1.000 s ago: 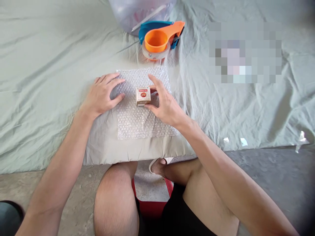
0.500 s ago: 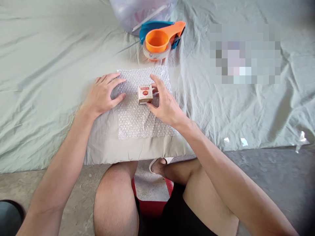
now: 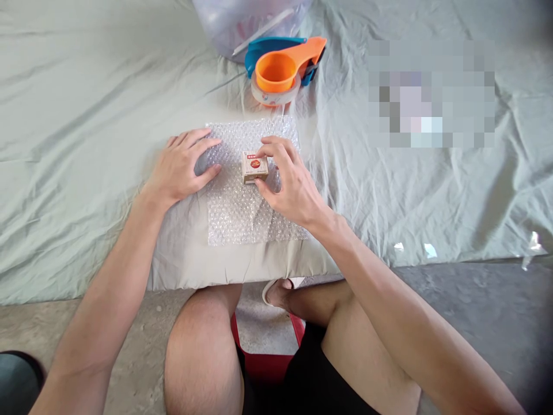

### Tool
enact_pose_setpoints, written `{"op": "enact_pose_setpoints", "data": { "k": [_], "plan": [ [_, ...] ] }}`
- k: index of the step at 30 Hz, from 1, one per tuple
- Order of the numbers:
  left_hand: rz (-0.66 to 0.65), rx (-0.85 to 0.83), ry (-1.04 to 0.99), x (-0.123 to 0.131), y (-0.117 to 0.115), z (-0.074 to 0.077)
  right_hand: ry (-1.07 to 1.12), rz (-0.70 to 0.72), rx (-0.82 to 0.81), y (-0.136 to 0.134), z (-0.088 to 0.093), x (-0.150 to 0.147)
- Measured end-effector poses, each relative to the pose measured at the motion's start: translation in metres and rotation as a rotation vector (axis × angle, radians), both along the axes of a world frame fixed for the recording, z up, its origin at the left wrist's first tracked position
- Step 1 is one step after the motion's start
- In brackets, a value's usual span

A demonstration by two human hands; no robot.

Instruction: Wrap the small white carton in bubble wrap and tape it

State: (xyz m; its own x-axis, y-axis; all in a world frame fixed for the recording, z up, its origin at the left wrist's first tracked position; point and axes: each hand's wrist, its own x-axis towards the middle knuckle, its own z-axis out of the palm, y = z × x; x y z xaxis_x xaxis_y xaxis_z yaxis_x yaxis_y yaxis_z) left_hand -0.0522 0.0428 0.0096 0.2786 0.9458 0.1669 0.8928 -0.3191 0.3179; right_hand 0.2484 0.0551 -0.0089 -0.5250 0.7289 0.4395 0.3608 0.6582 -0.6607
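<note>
The bench extends well to the left, its near edge running across in front of the person. The wrap lies flat, longer front to back, a strip of cloth separating it from that edge. The dispenser sits just beyond its far edge. The left hand spreads its fingers on its left side. The right hand clamps the box near the wrap's middle, printed face up, one side facing the person; its long axis cannot be told.
</note>
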Motion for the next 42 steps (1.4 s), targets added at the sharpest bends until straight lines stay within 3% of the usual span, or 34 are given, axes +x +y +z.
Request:
{"op": "enact_pose_setpoints", "data": {
  "k": [10, 16, 20, 29, 42],
  "plan": [
    [-0.002, 0.009, -0.001, 0.0, -0.001, 0.0, -0.004, 0.039, -0.025, 0.001, 0.001, -0.001],
    [0.088, 0.144, -0.092, 0.001, -0.003, -0.002, 0.008, 0.058, -0.041, 0.0, 0.001, 0.002],
    [0.074, 0.161, -0.069, 0.005, -0.005, -0.002, -0.015, 0.061, -0.068, -0.001, 0.002, 0.003],
    [0.198, 0.12, -0.269, 0.008, -0.008, 0.001, -0.01, 0.056, -0.081, -0.003, 0.002, 0.003],
    [0.13, 0.064, -0.277, 0.012, -0.008, -0.003, 0.005, 0.034, -0.109, -0.003, 0.003, 0.003]
  ]
}}
